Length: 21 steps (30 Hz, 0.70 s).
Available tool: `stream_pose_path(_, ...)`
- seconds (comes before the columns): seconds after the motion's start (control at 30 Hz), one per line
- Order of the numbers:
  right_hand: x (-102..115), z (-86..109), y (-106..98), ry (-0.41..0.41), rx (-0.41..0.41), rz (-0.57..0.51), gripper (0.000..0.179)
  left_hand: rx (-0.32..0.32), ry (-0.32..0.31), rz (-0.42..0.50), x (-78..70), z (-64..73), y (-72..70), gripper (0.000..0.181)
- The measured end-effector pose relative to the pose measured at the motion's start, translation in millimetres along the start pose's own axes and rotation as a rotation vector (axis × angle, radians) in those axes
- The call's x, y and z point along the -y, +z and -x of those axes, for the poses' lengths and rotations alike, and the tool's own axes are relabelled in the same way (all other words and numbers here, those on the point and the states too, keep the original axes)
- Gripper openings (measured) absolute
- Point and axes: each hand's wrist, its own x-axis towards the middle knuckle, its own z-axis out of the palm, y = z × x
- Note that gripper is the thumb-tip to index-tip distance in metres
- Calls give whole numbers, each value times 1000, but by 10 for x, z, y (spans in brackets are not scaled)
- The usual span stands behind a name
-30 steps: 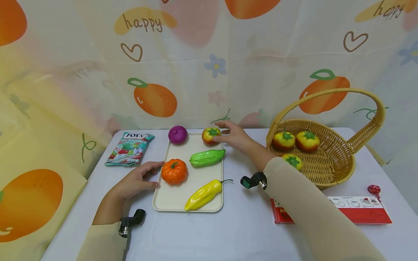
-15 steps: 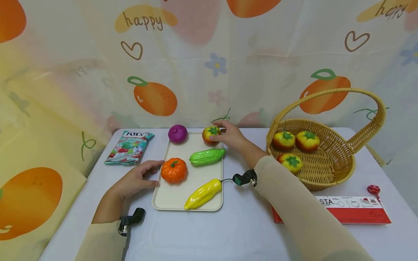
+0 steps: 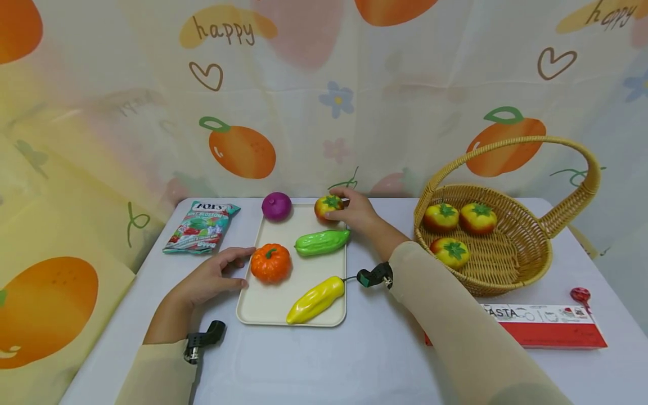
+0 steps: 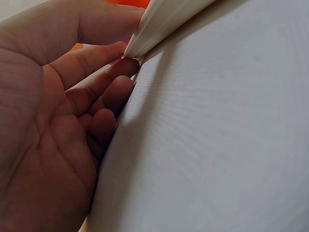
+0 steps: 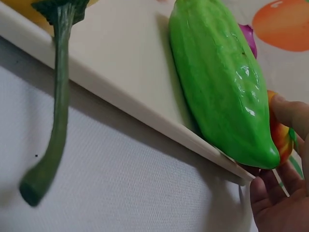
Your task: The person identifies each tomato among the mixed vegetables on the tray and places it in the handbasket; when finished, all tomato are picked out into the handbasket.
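Observation:
My right hand (image 3: 356,211) holds a yellow-red toy tomato (image 3: 327,207) with a green leafy top at the tray's back right corner. Its thumb lies on the tomato's near side; the other fingers are partly hidden behind it. On the left, my left hand (image 3: 215,275) touches the cream tray's (image 3: 273,315) edge with thumb and fingertips, beside an orange toy pumpkin (image 3: 271,263). In the left wrist view, the thumb rests at the rim (image 4: 145,34). The tray also bears a purple toy onion (image 3: 276,206), a green bitter melon (image 5: 222,82) and a yellow pepper (image 3: 316,299).
A wicker basket (image 3: 526,270) with a tall handle stands at right, with several similar tomatoes (image 3: 449,252) inside. In front of it lie a red-and-white pasta box (image 3: 552,333) and a red lollipop (image 3: 580,295). A candy bag (image 3: 201,227) lies left of the tray.
My right hand has moved slightly left and closed in around the tomato, which stays at the tray's back corner. The left hand has stayed at the tray's edge.

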Motion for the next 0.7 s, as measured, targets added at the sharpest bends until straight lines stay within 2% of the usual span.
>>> stream_pose_path(0.33, 14, 16, 0, 7, -6, 14, 64, -1, 6, -10, 7, -6, 2, 72)
stream_pose_path(0.7, 37, 22, -24, 12, -7, -20, 65, -7, 9, 3, -19, 4, 1, 72)
